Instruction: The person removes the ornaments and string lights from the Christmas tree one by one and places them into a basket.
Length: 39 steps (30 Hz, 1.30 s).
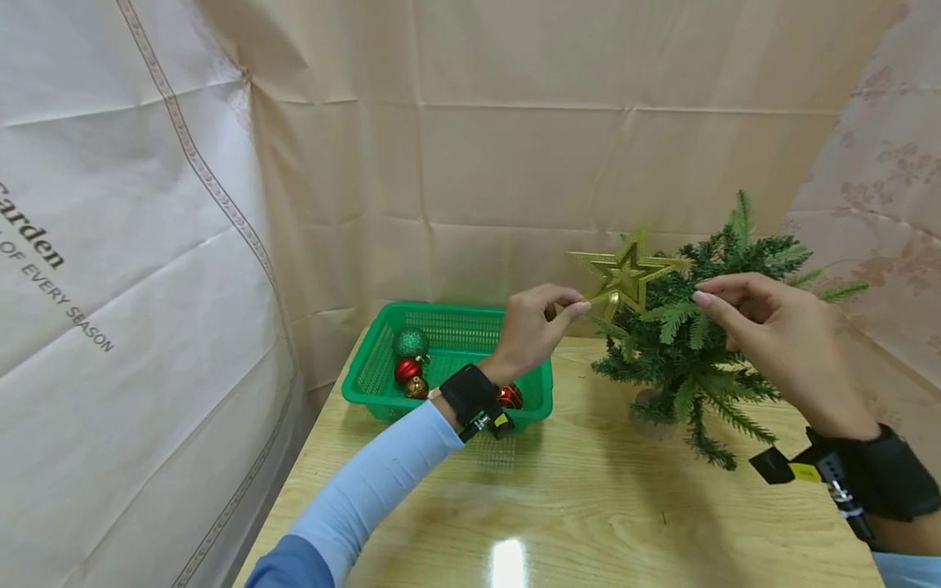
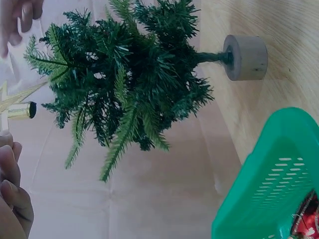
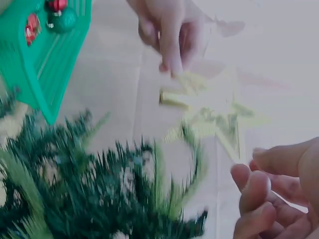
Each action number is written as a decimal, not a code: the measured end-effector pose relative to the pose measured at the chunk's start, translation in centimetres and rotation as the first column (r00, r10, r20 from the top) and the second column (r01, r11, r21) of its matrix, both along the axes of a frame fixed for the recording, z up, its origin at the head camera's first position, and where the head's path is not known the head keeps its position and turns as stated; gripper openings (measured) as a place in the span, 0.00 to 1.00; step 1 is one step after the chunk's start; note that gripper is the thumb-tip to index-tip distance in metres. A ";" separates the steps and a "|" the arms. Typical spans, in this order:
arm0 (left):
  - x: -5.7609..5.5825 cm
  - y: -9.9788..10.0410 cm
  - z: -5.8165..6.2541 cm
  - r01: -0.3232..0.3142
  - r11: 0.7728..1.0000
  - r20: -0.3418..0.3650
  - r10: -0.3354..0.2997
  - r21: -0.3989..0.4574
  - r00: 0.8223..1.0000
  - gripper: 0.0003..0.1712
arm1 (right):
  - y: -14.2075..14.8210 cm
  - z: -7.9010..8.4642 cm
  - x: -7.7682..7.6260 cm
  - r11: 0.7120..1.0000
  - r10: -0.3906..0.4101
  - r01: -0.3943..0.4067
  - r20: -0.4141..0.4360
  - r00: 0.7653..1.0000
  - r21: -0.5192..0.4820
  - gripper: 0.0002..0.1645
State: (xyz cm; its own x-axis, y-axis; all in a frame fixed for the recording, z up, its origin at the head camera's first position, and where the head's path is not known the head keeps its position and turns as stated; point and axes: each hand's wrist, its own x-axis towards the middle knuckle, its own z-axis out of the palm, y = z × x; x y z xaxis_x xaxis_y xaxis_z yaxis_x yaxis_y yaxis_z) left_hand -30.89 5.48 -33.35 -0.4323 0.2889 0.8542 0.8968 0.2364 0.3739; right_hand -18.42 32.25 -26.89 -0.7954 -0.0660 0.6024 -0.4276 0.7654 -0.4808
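Note:
My left hand (image 1: 537,327) pinches the lower left point of a gold star tree topper (image 1: 626,273) between thumb and fingers. A short gold tube (image 2: 22,110) juts from the star, its open end towards the tree in the left wrist view. My right hand (image 1: 782,343) hovers before the small green Christmas tree (image 1: 684,335), fingers loosely bent and thumb close to the index finger. Its fingertips (image 3: 256,154) are near another star point, with a gap showing in the left wrist view. The star is blurred in the right wrist view.
A green plastic basket (image 1: 448,310) stands left of the tree, holding a green glitter ball (image 1: 410,342), a red ball (image 1: 408,371), a small gold ornament (image 1: 416,388) and a patterned red ball (image 1: 510,397). The tree's round base (image 2: 247,58) rests on the wooden table (image 1: 588,490). Cloth hangs behind.

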 end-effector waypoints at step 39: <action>0.2 -2.0 -1.5 -0.066 0.997 -0.030 0.065 -0.041 0.997 0.08 | -11.7 -18.5 -5.9 0.922 0.299 -0.277 -0.046 0.953 0.271 0.13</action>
State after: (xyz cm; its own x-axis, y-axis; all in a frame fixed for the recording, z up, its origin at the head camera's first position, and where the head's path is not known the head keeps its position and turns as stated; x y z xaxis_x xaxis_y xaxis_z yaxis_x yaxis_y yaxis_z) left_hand -30.67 3.48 -34.87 -0.4269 0.2964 0.8543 0.8891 0.3101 0.3367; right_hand -24.32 20.59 -45.38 -0.6656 -0.4469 0.5978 -0.6786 0.6957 -0.2355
